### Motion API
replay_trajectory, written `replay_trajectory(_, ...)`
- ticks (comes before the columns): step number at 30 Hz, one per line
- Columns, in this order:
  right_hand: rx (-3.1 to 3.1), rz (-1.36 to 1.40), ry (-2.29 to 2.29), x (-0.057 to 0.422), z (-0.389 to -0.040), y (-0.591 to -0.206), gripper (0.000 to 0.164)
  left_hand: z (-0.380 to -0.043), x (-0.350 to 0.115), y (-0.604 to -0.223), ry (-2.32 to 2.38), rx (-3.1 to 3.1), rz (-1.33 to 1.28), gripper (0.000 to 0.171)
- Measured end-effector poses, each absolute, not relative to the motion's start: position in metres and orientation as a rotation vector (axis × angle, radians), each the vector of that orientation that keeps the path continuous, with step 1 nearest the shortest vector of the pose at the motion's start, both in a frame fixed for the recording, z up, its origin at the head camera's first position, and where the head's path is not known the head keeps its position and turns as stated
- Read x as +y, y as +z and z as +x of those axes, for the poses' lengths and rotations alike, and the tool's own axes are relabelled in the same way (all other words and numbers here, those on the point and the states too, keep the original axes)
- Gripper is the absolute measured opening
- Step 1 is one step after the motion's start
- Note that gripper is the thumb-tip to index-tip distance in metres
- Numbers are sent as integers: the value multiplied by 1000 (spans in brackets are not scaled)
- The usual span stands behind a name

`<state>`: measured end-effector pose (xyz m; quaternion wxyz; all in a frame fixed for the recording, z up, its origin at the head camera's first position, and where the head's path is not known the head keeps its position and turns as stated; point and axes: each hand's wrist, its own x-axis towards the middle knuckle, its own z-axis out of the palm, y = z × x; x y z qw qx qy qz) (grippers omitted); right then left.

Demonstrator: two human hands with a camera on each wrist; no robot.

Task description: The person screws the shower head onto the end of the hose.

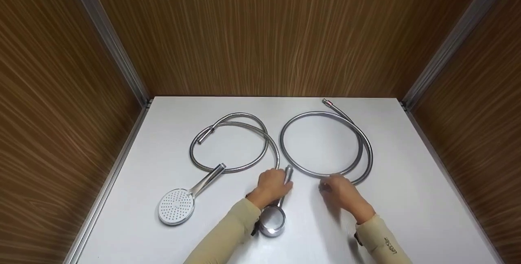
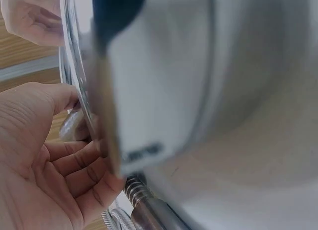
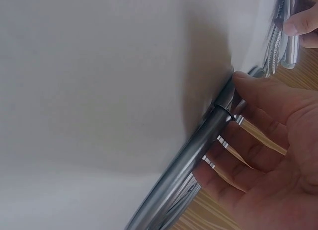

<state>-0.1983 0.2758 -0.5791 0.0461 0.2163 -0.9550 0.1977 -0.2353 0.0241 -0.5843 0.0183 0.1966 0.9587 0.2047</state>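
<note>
My left hand (image 1: 270,184) grips the handle (image 1: 288,172) of a chrome shower head (image 1: 272,221), whose round end points toward me. In the left wrist view that round end (image 2: 159,81) fills much of the picture, beside the curled fingers. One end of the left hose (image 1: 278,156) runs in beneath this hand, and its metal fitting (image 2: 156,213) shows below the fingers. My right hand (image 1: 344,192) pinches the near end of the right metal hose (image 1: 285,150). In the right wrist view, thumb and fingers are at the hose's smooth end fitting (image 3: 226,98).
A second shower head (image 1: 176,207) lies at left, spray face up, its handle tip against the left hose coil. The right hose's other end (image 1: 327,102) lies near the back edge of the white table (image 1: 134,166). Wood-patterned walls (image 1: 260,31) enclose the back and sides.
</note>
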Motion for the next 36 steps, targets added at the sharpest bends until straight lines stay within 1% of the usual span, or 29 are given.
replay_trajectory(6, -2888, 708, 633, 278, -199, -581, 13, -235, 24, -584, 673, 2934, 637, 38)
replay_trajectory(11, -2903, 676, 700, 280, -200, -582, 10, -236, 23, -584, 678, 2893, 665, 37)
replay_trajectory(20, -2925, 704, 656, 280, -202, -579, 6, -241, 20, -579, 648, 2882, 686, 38)
replay_trajectory(27, -2918, 701, 623, 280, -202, -579, 5, -242, 20, -571, 555, 2896, 750, 28)
replay_trajectory(32, -2933, 668, 632, 279, -203, -578, 5, -240, 20, -570, 434, 2974, 881, 17)
replay_trajectory(36, -2919, 672, 655, 279, -204, -577, 6, -239, 19, -566, 413, 2993, 943, 16)
